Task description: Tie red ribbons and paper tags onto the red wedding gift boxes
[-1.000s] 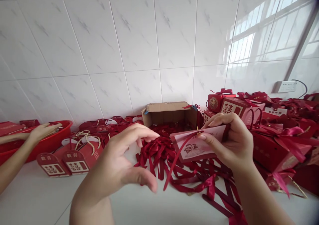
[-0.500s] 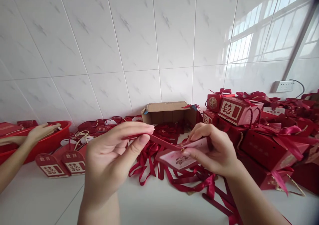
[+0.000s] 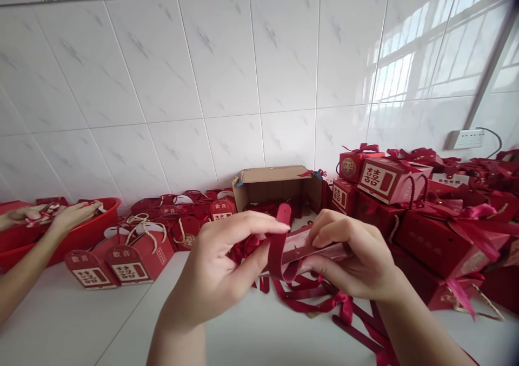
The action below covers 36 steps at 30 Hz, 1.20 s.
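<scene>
My left hand [image 3: 227, 263] has its thumb and fingers around a dark red strap [image 3: 277, 252], which stands bent into a loop with a small hole at its upper end. My right hand [image 3: 352, 252] pinches a flat pink printed piece [image 3: 298, 240], held above the table. The strap's lower bend meets this piece near my right thumb, where a small gold-coloured fastener [image 3: 295, 248] shows. My left fingers partly hide the far side of the piece. Loose dark red straps and ribbons [image 3: 308, 300] lie beneath my hands.
Behind stands an open cardboard box [image 3: 275, 177] against the tiled wall. Red gift boxes [image 3: 379, 179] with ribbons are piled at right; more boxes [image 3: 130, 266] with rope handles stand left. Another person's hands [image 3: 67, 217] work over a red basin [image 3: 109, 206] at far left.
The strap, earlier stretched nearly straight between my hands, is now bent up into a loop. My left hand has moved right, closer to my right hand. The other person's hands now hold small packets.
</scene>
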Tool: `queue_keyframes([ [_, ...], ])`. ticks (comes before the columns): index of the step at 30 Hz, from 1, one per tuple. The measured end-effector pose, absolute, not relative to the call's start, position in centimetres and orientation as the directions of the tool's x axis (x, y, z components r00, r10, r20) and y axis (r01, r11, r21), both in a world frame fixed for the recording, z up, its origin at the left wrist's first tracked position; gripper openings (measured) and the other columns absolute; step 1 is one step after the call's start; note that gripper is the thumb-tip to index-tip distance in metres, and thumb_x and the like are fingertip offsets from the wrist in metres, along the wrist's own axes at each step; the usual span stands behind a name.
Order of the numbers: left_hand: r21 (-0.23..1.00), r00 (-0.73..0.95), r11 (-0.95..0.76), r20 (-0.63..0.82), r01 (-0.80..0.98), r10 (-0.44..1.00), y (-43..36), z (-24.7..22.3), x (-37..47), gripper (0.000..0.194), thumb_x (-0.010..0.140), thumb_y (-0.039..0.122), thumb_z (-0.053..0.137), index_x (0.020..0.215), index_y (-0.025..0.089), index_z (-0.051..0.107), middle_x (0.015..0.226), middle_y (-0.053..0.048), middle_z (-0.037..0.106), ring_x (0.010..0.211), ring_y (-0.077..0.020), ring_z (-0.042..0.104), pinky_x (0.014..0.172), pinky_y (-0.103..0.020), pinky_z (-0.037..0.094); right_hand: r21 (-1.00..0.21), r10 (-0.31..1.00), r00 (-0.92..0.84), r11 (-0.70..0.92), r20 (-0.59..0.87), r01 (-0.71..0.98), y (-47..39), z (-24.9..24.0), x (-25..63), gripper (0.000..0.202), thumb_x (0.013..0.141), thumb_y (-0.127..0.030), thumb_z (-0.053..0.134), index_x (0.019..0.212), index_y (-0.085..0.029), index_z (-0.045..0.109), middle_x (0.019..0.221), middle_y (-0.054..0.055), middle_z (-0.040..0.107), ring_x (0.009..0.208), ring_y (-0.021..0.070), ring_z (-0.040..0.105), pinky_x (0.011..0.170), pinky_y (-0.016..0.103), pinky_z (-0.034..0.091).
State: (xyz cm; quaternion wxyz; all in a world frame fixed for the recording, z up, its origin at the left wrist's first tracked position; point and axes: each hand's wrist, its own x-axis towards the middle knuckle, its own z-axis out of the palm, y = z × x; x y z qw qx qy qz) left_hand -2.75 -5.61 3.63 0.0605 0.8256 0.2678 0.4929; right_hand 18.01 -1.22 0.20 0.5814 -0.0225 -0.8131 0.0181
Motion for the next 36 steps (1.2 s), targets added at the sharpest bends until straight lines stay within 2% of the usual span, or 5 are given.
queue_keyframes([
  [4,0.412,0.296,-0.823,0.791,0.39,0.536,-5.6,3.7,-1.8,0.02,0.081,0.007,0.065,0.089,0.024,0.073,0.092,-0.001,0.07,0.088,-0.0137,0.066,0.077,-0.02,0.054,-0.042,0.048,-0.31,0.999,0.95,0.025,-1.3,0.4,18.2,0.018,0.082,-0.015,0.068,0.091,-0.02,0.053,0.072,0.002,0.061,0.06,0.0135,0.055,0.052,0.026,0.048],
  [10,0.577,0.225,-0.745,0.719,0.333,0.658,-5.9,3.1,-1.0,0.019,0.084,0.01,0.063,0.09,0.026,0.071,0.073,0.005,0.07,0.062,-0.0085,0.063,0.053,-0.015,0.05,-0.042,0.051,-0.298,0.998,0.953,0.036,-1.3,0.5,18.4,0.021,0.08,-0.013,0.069,0.092,-0.019,0.052,0.073,0.003,0.061,0.061,0.0132,0.055,0.052,0.026,0.049],
  [21,0.559,0.273,-0.786,0.739,0.264,0.616,-6.2,3.1,-1.0,0.022,0.083,0.007,0.063,0.091,0.026,0.072,0.08,0.003,0.074,0.068,-0.0098,0.067,0.06,-0.017,0.054,-0.046,0.051,-0.284,0.999,0.958,0.022,-1.4,0.5,18.7,0.02,0.08,-0.012,0.068,0.092,-0.019,0.053,0.073,0.003,0.06,0.061,0.0135,0.056,0.051,0.026,0.051],
  [29,0.586,0.366,-0.796,0.715,0.15,0.595,-6.4,3.3,-0.9,0.02,0.086,0.01,0.061,0.095,0.024,0.07,0.091,-0.002,0.073,0.08,-0.0147,0.069,0.07,-0.023,0.057,0.058,-0.057,-0.219,0.998,0.974,0.0,-1.4,0.7,18.6,0.019,0.08,-0.011,0.068,0.093,-0.018,0.056,0.086,0.009,0.065,0.075,0.0185,0.067,0.059,0.03,0.058],
  [36,0.637,0.394,-0.764,0.679,0.101,0.619,-6.9,3.6,-1.3,0.015,0.092,0.022,0.053,0.094,0.023,0.068,0.087,-0.006,0.069,0.083,-0.0201,0.065,0.069,-0.03,0.053,0.163,-0.138,-0.246,0.983,0.959,0.084,-2.1,0.9,18.5,0.02,0.078,-0.001,0.058,0.08,-0.02,0.055,0.068,0.005,0.066,0.061,0.017,0.063,0.052,0.032,0.052],
])
